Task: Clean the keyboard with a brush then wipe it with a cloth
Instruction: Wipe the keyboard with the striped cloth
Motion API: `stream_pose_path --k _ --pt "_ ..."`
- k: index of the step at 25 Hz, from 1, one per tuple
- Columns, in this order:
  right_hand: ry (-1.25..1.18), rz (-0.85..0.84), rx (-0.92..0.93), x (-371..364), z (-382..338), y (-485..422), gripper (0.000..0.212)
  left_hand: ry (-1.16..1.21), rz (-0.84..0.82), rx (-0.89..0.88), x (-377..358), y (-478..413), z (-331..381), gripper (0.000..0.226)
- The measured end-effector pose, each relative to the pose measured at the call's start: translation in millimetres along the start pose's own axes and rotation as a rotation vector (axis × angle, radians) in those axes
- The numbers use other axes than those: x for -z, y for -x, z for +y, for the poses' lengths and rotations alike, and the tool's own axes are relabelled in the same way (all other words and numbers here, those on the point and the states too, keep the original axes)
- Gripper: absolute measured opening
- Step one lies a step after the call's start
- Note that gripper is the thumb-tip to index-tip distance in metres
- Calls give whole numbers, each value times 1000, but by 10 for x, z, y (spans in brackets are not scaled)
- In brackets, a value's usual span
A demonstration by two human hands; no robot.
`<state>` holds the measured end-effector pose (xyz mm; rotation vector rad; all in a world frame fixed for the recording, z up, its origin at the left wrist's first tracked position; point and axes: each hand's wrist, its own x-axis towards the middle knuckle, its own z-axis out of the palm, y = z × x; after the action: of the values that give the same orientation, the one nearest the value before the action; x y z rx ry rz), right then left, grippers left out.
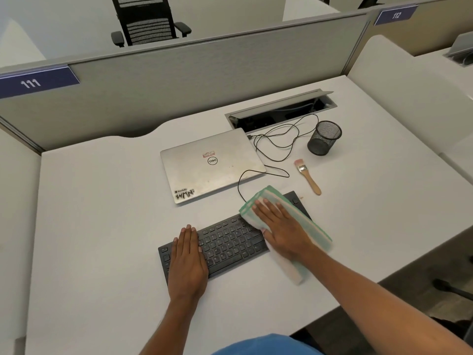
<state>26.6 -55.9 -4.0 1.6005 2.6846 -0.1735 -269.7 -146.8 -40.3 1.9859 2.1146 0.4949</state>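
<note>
"Wiping looks like the step in hand, would you say?"

"I'd judge so. The brush (308, 176) lies on the counter (102, 226) just past the keyboard's far right corner, and neither hand touches it. The cloth (311, 224) is draped over the right end of the keyboard (230, 242)."

"And the hands?"

"Both are flat, with the fingers straight and pinching nothing. The right hand (281, 229) presses down on the cloth. The left hand (188, 257) rests, palm down, on the keyboard's left end, apparently to steady it."

"Which way does the keyboard lie?"

"On a slant. Its long axis runs from near left to far right. The closed laptop (212, 165) sits beyond it, and a cable (276, 139) loops off behind."

"So where would the cloth go next?"

"Along that axis, I'd think. The bare keys all lie between the two hands, down and to the left of the cloth. The right hand is on the cloth, so the sweep would fall to it, drawn towards the left hand. The left hand would have to lift before its own end could be wiped."
</note>
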Motion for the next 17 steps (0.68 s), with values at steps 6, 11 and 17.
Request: stream_pose_path --k 6,11,17 --pt "-74 54 -371 -42 290 79 67 8 8 6 13 5 17 58" --pt "-91 85 -588 -158 -139 82 71 -1 14 3 11 19 36 58" --pt "-120 81 -519 -187 -740 -79 72 -14 10 -7 11 -4 32 60"
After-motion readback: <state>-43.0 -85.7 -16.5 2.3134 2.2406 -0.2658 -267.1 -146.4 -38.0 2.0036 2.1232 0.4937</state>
